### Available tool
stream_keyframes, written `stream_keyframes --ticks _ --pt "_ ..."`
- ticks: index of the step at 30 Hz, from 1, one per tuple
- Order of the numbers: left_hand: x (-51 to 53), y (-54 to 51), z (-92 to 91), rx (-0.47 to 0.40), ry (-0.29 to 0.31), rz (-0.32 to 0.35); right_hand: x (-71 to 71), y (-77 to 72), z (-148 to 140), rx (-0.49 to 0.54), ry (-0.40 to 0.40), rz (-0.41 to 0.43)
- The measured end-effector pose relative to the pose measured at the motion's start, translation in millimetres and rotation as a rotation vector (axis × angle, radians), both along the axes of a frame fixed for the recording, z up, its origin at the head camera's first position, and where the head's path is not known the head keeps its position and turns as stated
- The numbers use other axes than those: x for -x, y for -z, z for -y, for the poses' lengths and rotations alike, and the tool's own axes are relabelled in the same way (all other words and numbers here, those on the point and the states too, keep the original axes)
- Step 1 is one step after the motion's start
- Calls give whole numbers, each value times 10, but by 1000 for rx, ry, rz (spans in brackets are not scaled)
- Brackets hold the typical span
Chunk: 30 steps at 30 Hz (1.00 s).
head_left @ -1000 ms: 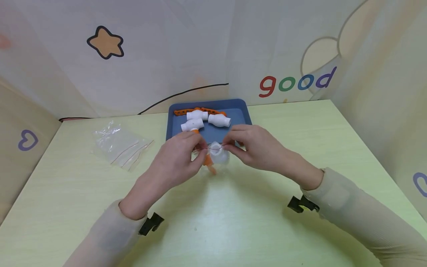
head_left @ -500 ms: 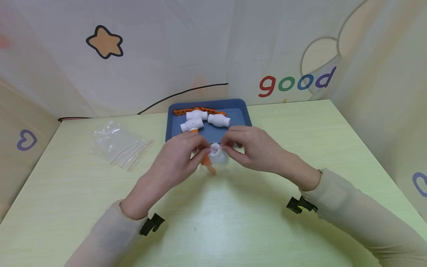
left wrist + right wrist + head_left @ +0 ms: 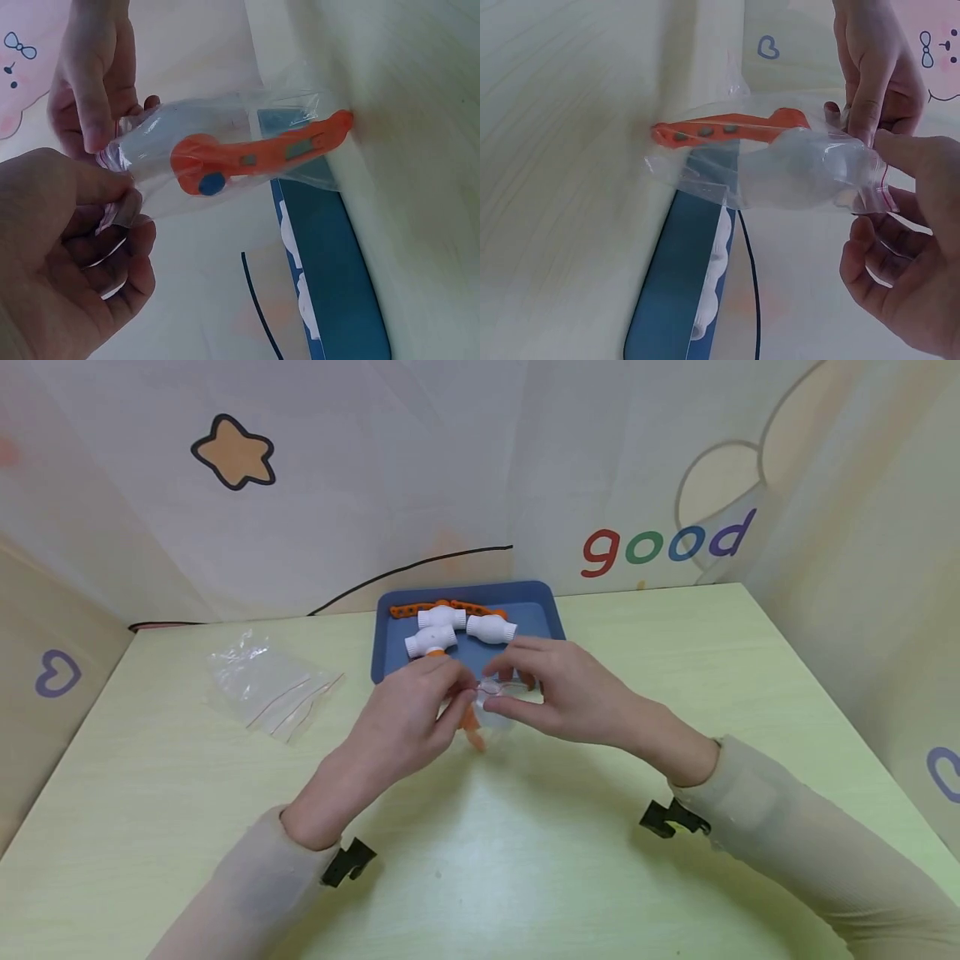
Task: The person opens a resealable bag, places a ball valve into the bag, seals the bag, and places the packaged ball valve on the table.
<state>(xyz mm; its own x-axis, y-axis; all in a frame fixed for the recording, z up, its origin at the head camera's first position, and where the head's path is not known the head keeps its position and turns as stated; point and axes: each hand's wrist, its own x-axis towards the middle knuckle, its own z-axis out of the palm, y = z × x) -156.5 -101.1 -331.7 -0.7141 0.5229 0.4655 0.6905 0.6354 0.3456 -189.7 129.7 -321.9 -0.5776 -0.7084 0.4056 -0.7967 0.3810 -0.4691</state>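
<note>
A clear zip bag with a red line along its mouth holds a white part [image 3: 795,169] and an orange handle [image 3: 251,154]. My left hand [image 3: 401,714] pinches the bag's mouth at its left side. At the right side, the thumb and forefinger of my right hand [image 3: 577,697] stand apart around the mouth; how much they touch it is unclear. The bag hangs below both hands, its lower end near the table, in front of the blue tray [image 3: 555,627].
White fittings [image 3: 491,628] and orange handles [image 3: 405,610] lie in the tray at the back of the table. To the left lie clear zip bags [image 3: 262,681]. A curtain [image 3: 450,468] stands behind the table.
My right thumb and forefinger have parted from their pinch on the bag's mouth and reached left, closer to my left hand. My left hand has shifted slightly right and still pinches the bag.
</note>
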Motion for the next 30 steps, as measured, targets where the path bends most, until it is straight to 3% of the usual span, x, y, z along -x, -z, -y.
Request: stream_keyframes --ticks 14,24,30 --pt "3 51 -39 -37 5 21 53 35 23 111 -52 104" --pt "21 67 -39 -96 -2 49 115 97 21 134 -71 18" --pt "29 51 -1 -111 -27 74 141 103 -47 106 -49 61"
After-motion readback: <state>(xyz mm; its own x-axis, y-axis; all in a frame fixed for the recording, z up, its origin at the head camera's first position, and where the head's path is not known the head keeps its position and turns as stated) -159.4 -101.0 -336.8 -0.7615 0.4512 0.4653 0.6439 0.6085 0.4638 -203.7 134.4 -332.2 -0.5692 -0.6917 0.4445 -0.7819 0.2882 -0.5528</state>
